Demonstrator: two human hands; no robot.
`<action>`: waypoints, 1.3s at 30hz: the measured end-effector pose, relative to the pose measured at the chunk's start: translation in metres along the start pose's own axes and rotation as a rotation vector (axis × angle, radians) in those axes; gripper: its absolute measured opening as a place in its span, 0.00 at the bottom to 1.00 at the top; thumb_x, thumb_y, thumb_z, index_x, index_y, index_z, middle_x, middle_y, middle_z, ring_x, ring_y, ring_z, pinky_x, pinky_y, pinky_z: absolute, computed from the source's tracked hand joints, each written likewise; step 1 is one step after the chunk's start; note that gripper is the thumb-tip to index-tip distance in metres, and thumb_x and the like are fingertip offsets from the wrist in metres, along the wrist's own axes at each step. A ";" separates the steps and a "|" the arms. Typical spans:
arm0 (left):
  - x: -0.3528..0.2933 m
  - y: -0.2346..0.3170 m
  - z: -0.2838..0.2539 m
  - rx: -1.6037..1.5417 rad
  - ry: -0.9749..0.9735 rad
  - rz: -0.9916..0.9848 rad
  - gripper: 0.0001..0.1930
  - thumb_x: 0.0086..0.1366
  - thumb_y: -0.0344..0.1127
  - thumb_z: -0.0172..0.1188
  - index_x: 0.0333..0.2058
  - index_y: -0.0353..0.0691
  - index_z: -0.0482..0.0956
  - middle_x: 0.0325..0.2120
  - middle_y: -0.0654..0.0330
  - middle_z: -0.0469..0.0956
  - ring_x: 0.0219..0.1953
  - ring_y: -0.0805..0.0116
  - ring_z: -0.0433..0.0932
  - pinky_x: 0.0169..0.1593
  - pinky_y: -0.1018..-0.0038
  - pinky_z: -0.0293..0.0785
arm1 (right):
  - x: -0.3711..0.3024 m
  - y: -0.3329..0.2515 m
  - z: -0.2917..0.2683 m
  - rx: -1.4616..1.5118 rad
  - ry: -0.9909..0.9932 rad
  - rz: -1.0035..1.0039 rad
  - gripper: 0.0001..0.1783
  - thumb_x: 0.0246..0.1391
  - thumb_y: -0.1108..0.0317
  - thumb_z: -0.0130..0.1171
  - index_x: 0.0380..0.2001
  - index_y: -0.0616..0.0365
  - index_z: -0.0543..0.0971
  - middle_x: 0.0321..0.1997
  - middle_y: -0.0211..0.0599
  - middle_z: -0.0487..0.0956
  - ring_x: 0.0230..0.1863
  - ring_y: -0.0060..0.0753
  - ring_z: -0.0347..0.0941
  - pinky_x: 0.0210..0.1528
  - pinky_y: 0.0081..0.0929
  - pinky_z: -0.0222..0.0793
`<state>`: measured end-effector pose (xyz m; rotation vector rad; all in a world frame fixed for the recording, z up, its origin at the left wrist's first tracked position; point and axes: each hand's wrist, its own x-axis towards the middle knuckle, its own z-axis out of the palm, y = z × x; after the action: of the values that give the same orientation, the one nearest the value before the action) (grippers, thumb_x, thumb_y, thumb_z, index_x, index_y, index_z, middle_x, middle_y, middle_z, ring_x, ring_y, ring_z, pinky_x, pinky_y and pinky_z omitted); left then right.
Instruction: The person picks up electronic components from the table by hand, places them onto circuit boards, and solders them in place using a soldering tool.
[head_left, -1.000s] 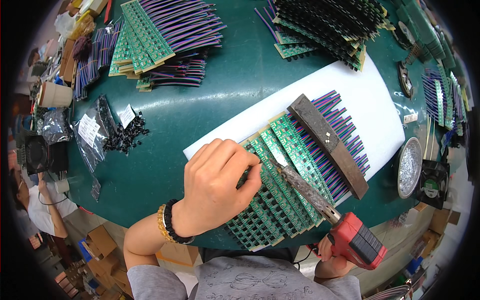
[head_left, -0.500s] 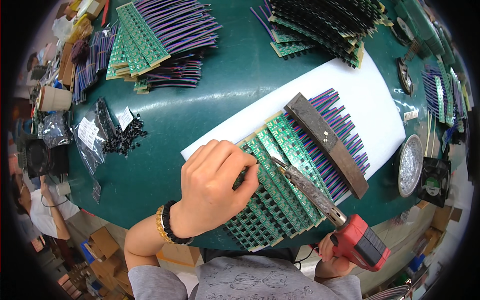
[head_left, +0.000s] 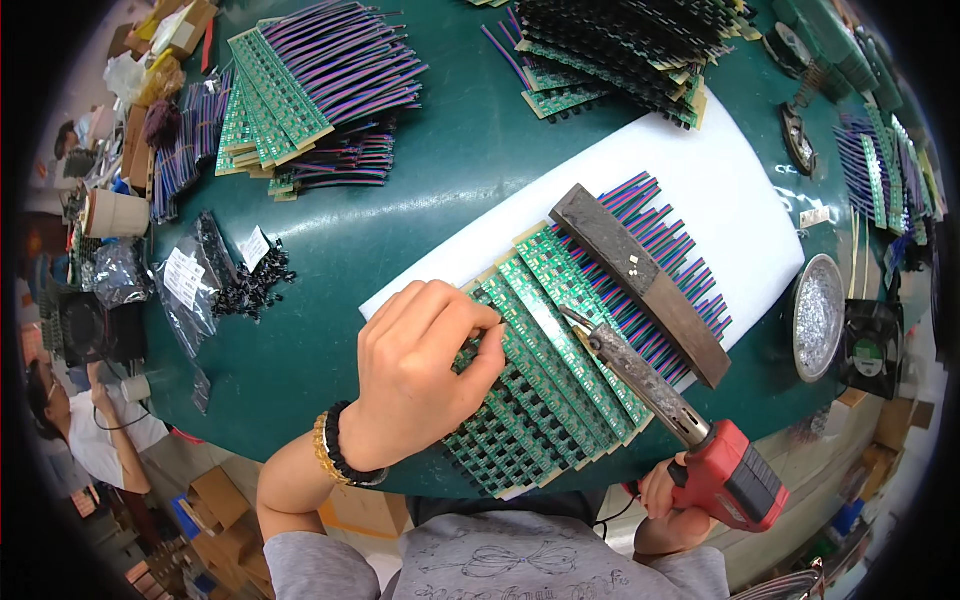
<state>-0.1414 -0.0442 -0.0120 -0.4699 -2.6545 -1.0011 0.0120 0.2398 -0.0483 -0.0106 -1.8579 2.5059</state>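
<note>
My left hand (head_left: 420, 365) is closed in a pinch over the upper left edge of several overlapping green circuit boards (head_left: 540, 380). What sits between its fingertips is too small or hidden to make out. My right hand (head_left: 672, 505) grips a red soldering gun (head_left: 735, 480), its metal barrel pointing up and left across the boards. The dark tip hovers or rests near the board surface, apart from my left fingers; contact cannot be judged. Small black parts line the lower boards. A dark metal bar (head_left: 640, 280) lies across the purple-and-blue wires (head_left: 690, 260) of the boards.
White foam (head_left: 740, 190) lies beneath the boards on the green table (head_left: 300, 400). Loose black parts (head_left: 262, 280) and a plastic bag (head_left: 190, 285) lie at left. Wired boards (head_left: 280, 100) are stacked behind, more boards (head_left: 620, 60) far right. A metal dish (head_left: 818, 318) and fan (head_left: 870, 350) stand right.
The soldering gun's tip has shifted right, away from my left fingers. My left hand keeps its pinch near the same board edge. The whole view has shifted slightly.
</note>
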 end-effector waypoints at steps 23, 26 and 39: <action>-0.004 -0.001 0.001 0.012 0.052 0.036 0.05 0.49 0.23 0.67 0.24 0.37 0.79 0.22 0.60 0.76 0.25 0.65 0.75 0.29 0.71 0.71 | 0.009 -0.020 0.027 -0.054 0.031 -0.061 0.44 0.59 0.33 0.53 0.53 0.70 0.65 0.09 0.24 0.63 0.07 0.21 0.59 0.12 0.21 0.60; -0.004 -0.001 0.002 0.013 0.059 0.039 0.05 0.49 0.24 0.67 0.24 0.37 0.79 0.22 0.61 0.76 0.25 0.65 0.76 0.30 0.71 0.72 | 0.005 -0.019 0.024 -0.036 0.033 -0.071 0.44 0.59 0.34 0.53 0.54 0.71 0.65 0.09 0.25 0.63 0.07 0.21 0.59 0.12 0.21 0.60; -0.020 -0.007 -0.018 -0.037 0.084 0.086 0.05 0.53 0.25 0.66 0.28 0.37 0.78 0.25 0.56 0.75 0.30 0.57 0.76 0.35 0.66 0.73 | 0.001 -0.002 0.013 0.116 0.097 -0.076 0.44 0.62 0.35 0.49 0.58 0.70 0.62 0.12 0.25 0.60 0.09 0.20 0.56 0.11 0.21 0.60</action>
<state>-0.1234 -0.0657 -0.0102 -0.5325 -2.5232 -1.0230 0.0109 0.2278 -0.0431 -0.0572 -1.6432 2.5092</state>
